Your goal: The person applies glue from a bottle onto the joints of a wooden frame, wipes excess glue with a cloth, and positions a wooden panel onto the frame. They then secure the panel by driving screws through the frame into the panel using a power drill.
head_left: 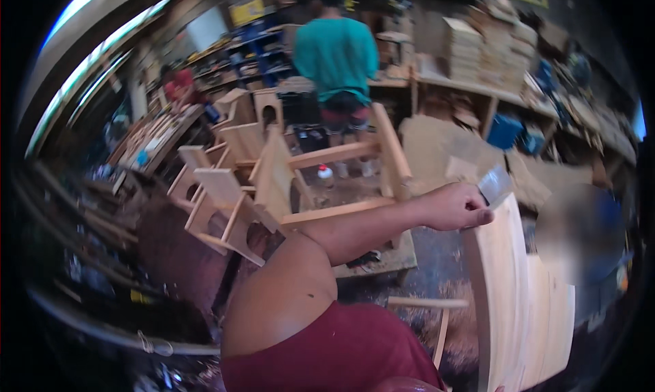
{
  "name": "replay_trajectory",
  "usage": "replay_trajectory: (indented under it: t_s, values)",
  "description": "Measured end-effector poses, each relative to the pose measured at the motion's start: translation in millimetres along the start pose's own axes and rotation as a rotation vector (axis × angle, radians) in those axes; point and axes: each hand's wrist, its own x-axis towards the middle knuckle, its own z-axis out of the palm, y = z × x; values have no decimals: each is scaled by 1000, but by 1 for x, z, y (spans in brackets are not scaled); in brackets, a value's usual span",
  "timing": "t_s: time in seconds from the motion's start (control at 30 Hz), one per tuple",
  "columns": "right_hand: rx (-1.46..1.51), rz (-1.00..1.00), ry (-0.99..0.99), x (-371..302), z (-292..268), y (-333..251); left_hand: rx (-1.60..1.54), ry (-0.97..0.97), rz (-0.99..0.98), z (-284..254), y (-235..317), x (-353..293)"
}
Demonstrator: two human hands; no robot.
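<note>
My left arm reaches across to the right, and my left hand [458,208] is closed at the far end of a long pale wooden board [497,289]. Beside its knuckles stands a flat, shiny, greyish piece [495,185], see-through in part; whether the fingers grip it I cannot make out. Against the board's right side lie more pale planks [549,317]. My right hand cannot be made out; at most a small bit of skin shows at the lower edge by the board.
Unfinished wooden chair frames [225,194] stand to the left, beside a larger frame [341,153] and a red-capped bottle [325,174]. A person in a teal shirt [336,54] stands ahead; another in red [179,85] is far left. A blurred round shape [580,235] is at right. Shavings litter the floor.
</note>
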Motion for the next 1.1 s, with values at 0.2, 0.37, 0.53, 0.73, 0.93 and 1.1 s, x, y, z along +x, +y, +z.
replay_trajectory:
  t_s: [0.2,0.37,0.53,0.73,0.93,1.1]
  values:
    - [-63,-427,-708,-25,172,-41,-76,221,547,-79,45,-83]
    - [-290,-662,-1302,-57,310,-19,-121,486,139,-125,-51,-164]
    - [-159,224,-1742,-118,452,-41,-1058,705,65,-206,-67,-253]
    - [160,141,-1730,-153,504,-50,-785,869,329,-264,-12,-344]
    - [189,-320,-1486,-180,531,-46,-761,998,287,-302,-18,-373]
    - [244,-290,-1248,-192,535,-35,-834,783,280,-285,-21,-363]
